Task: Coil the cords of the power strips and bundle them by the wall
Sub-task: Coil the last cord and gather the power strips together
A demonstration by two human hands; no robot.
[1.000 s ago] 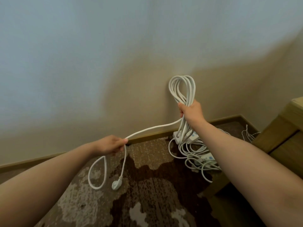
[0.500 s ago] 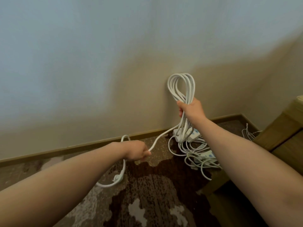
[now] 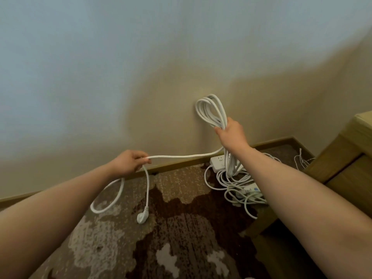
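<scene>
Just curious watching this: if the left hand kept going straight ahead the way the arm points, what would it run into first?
Probably the wall. The left hand, gripping the white cord, points up and forward toward it, with nothing else visible between. Depth is hard to judge; the baseboard lies just below that line.

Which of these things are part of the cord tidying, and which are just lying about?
Part of the job: coiled cord gripped by the right hand; loose cord end pinched by the left hand; plug; power strips in the tangle by the wall.

Lying about: patterned rug; wooden furniture; thin wires beside it.
</scene>
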